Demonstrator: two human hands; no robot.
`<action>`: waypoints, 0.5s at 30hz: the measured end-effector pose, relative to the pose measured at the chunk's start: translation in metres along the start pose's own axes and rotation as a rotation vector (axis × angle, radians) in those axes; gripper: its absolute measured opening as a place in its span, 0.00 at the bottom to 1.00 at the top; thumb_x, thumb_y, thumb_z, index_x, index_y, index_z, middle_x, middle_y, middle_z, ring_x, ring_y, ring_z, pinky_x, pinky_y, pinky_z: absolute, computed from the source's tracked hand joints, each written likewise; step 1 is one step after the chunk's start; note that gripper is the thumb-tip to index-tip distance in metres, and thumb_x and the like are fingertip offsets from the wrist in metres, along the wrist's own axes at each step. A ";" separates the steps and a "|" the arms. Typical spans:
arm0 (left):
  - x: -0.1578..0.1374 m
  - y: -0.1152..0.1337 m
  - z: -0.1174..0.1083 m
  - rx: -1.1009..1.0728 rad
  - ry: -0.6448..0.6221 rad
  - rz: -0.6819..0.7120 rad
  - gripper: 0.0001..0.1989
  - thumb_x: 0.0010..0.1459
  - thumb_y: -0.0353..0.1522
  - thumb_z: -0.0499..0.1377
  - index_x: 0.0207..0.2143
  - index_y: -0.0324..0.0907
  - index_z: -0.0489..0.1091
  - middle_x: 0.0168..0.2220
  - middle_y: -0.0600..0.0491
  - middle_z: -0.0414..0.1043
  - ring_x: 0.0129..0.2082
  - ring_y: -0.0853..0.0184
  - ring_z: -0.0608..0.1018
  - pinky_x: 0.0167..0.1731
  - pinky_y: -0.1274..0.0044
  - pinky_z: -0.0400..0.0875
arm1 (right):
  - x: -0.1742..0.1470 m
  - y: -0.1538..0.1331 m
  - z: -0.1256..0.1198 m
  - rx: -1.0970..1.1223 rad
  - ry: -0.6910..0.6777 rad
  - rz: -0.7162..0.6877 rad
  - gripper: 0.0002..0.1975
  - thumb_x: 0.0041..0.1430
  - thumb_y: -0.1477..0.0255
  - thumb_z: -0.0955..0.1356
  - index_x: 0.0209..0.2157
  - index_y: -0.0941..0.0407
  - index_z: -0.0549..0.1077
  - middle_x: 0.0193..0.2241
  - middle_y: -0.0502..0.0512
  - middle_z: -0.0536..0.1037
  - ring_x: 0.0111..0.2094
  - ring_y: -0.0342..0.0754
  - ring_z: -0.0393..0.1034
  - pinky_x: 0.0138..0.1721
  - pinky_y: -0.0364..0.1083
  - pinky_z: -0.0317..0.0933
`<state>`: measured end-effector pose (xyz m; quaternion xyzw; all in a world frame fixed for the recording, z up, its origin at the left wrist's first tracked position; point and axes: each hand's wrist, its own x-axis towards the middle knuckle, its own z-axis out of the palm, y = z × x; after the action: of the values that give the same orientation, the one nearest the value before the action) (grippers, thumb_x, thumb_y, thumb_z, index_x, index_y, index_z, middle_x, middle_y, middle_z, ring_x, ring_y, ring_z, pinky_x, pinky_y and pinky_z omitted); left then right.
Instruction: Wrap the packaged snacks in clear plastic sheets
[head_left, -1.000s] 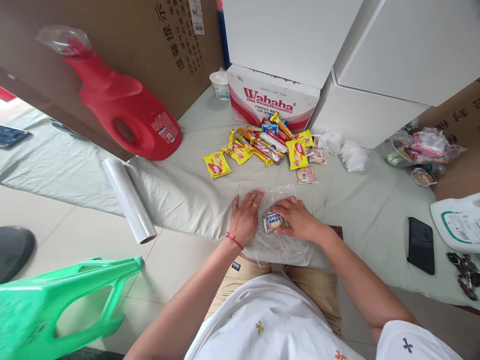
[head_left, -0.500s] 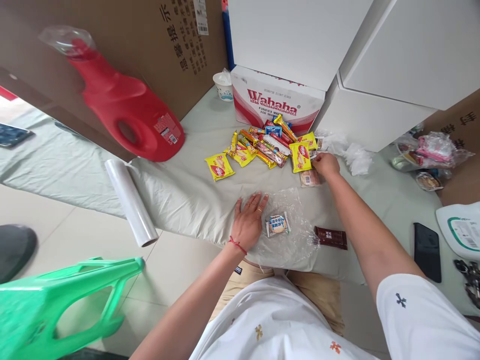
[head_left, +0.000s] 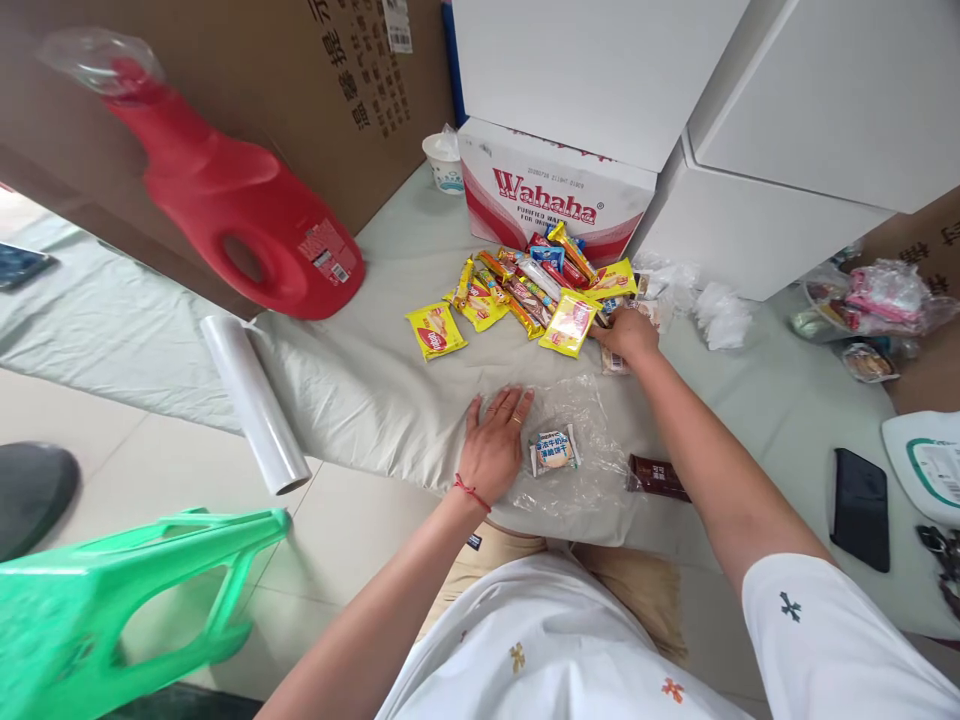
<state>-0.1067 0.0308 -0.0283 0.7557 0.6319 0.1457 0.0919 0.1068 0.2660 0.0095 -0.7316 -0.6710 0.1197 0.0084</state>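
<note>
My left hand (head_left: 493,445) lies flat with fingers stretched over the left edge of a sheet of clear plastic wrap (head_left: 592,415). Beside it, on the wrap, sits a small white and blue biscuit packet (head_left: 555,450). My right hand (head_left: 631,336) reaches into the near right side of the snack pile, its fingers bent and partly hidden among the packets. Its fingertips are at the right edge of a yellow snack packet (head_left: 568,323); what they grip cannot be made out. Under that hand lies a clear biscuit packet (head_left: 613,362). A dark brown packet (head_left: 656,477) lies at the wrap's right edge.
A Wahaba carton (head_left: 555,190) stands behind the pile. On the left are a red jug (head_left: 255,220), a roll of plastic film (head_left: 255,405) and a green stool (head_left: 150,590). A black phone (head_left: 860,510) and crumpled clear plastic (head_left: 724,315) lie to the right.
My right hand has shifted left and slightly nearer, and the yellow packet by its fingertips has moved left and tilted. My left hand stays flat on the wrap.
</note>
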 end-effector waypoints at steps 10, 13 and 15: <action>-0.001 -0.001 0.002 -0.033 0.051 -0.046 0.34 0.62 0.22 0.47 0.70 0.43 0.56 0.73 0.45 0.52 0.71 0.55 0.61 0.67 0.54 0.54 | -0.046 0.041 -0.029 0.010 0.316 -0.058 0.24 0.58 0.58 0.70 0.47 0.63 0.76 0.48 0.72 0.73 0.53 0.68 0.65 0.52 0.61 0.63; -0.002 -0.002 0.004 -0.078 0.118 -0.098 0.32 0.62 0.22 0.47 0.69 0.43 0.59 0.72 0.45 0.54 0.71 0.54 0.60 0.67 0.55 0.55 | -0.091 0.060 -0.033 0.241 0.252 -0.324 0.22 0.57 0.58 0.72 0.48 0.58 0.76 0.45 0.64 0.74 0.47 0.61 0.68 0.50 0.58 0.65; -0.002 -0.004 0.007 -0.104 0.177 -0.137 0.31 0.63 0.22 0.46 0.68 0.43 0.60 0.72 0.44 0.54 0.71 0.54 0.59 0.68 0.54 0.54 | -0.125 0.059 -0.029 0.362 0.081 -0.640 0.21 0.58 0.59 0.72 0.50 0.55 0.76 0.46 0.61 0.74 0.47 0.58 0.68 0.50 0.56 0.65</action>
<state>-0.1083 0.0296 -0.0359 0.6892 0.6792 0.2378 0.0843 0.1608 0.1413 0.0484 -0.4754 -0.8330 0.1989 0.2015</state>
